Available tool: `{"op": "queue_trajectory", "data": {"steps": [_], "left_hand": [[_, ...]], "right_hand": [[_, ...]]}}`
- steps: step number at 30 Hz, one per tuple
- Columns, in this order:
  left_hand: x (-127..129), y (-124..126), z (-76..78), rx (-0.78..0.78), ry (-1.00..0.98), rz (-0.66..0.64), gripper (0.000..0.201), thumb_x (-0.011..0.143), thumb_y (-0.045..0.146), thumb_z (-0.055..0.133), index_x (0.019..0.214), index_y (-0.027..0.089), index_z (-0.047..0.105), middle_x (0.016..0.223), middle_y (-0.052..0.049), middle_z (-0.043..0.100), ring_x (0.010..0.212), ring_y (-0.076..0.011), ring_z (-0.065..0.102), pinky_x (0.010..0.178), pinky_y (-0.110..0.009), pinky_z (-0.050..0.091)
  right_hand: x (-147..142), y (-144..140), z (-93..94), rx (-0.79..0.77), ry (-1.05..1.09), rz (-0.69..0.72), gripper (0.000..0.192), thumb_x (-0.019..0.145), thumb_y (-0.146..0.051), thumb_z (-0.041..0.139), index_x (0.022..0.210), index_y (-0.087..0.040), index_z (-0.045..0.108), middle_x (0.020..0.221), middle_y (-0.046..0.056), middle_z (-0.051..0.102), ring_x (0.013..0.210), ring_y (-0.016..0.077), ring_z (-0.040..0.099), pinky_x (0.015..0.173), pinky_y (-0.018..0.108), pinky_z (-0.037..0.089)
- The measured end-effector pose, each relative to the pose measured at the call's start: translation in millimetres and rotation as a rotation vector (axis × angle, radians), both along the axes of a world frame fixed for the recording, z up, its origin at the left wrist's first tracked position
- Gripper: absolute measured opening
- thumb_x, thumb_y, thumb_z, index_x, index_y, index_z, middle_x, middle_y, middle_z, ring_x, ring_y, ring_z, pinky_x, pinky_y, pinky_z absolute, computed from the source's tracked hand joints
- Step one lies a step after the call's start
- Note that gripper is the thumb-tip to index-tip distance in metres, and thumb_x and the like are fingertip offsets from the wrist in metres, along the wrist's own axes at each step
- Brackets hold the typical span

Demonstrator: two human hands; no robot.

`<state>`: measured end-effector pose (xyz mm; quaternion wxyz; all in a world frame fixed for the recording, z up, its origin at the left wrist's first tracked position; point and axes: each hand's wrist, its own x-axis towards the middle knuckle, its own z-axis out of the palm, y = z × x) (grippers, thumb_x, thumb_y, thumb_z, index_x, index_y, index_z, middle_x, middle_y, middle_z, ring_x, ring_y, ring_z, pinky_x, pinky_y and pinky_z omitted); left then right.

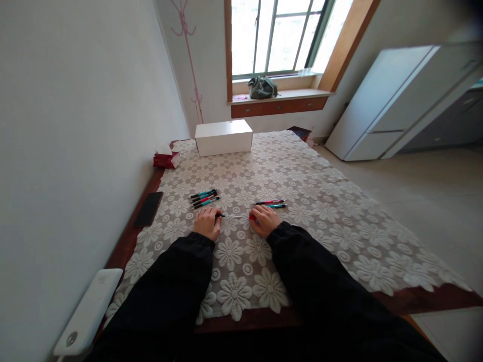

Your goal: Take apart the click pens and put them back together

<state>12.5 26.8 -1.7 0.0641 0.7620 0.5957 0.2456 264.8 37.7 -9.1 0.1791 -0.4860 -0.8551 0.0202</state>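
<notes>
A lace-covered surface (302, 201) is stretching toward a sunlit window (279, 37), wall hugging its left edge, open floor lying right. The left hand (207, 222) and right hand (265, 220) are gripping a dismantled pen (236, 216) between them, near loose pens (204, 197).

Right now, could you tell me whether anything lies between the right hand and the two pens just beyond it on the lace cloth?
Nothing visible does. The right hand rests on the white floral lace tablecloth, and the pair of red and teal pens lies just beyond its knuckles, with only bare cloth between them.
</notes>
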Motion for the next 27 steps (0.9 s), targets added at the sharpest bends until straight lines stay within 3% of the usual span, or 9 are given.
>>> {"op": "queue_trajectory", "data": {"steps": [8, 13, 16, 21, 27], "left_hand": [[-0.3, 0.2, -1.2, 0.015, -0.014, -0.010, 0.009, 0.086, 0.023, 0.062, 0.094, 0.022, 0.067, 0.102, -0.009, 0.068, 0.105, -0.0302, 0.056, 0.091, -0.046, 0.041], [0.9, 2.8, -3.0, 0.000, -0.030, -0.133, 0.012, 0.088, 0.025, 0.062, 0.097, 0.024, 0.070, 0.104, -0.007, 0.071, 0.105, -0.0276, 0.059, 0.092, -0.044, 0.043], [2.7, 2.6, -3.1, 0.011, -0.041, -0.218, 0.012, 0.089, 0.028, 0.063, 0.098, 0.025, 0.071, 0.102, -0.005, 0.072, 0.103, -0.0252, 0.060, 0.092, -0.042, 0.045], [5.7, -1.1, -2.1, 0.045, -0.057, -0.301, 0.013, 0.091, 0.033, 0.064, 0.100, 0.027, 0.072, 0.100, -0.004, 0.073, 0.102, -0.0234, 0.061, 0.093, -0.040, 0.045], [4.2, 1.2, -4.4, 0.035, -0.072, -0.212, 0.013, 0.091, 0.027, 0.062, 0.099, 0.026, 0.071, 0.102, -0.005, 0.073, 0.103, -0.0246, 0.061, 0.094, -0.042, 0.045]], "right_hand": [[2.1, 0.0, 0.1, -0.015, -0.002, 0.049, 0.009, 0.088, -0.028, 0.060, 0.092, -0.021, 0.063, 0.099, 0.008, 0.065, 0.097, 0.0253, 0.054, 0.085, 0.037, 0.040], [0.4, -1.1, 1.9, 0.021, 0.115, 0.111, 0.032, 0.091, -0.036, 0.061, 0.119, -0.021, 0.062, 0.113, 0.010, 0.065, 0.103, 0.0257, 0.055, 0.090, 0.038, 0.042], [-3.4, -2.7, -0.6, 0.035, 0.122, 0.203, 0.034, 0.095, -0.035, 0.058, 0.126, -0.023, 0.061, 0.117, 0.010, 0.065, 0.104, 0.0247, 0.056, 0.089, 0.037, 0.042], [-9.2, -4.8, -6.7, 0.036, 0.097, 0.235, 0.021, 0.099, -0.032, 0.051, 0.102, -0.023, 0.069, 0.095, 0.007, 0.068, 0.092, 0.0211, 0.056, 0.083, 0.034, 0.038], [-4.3, -1.0, -6.7, 0.033, 0.124, 0.126, 0.021, 0.098, -0.026, 0.049, 0.090, -0.022, 0.068, 0.093, 0.007, 0.065, 0.090, 0.0208, 0.053, 0.082, 0.033, 0.038]]}}
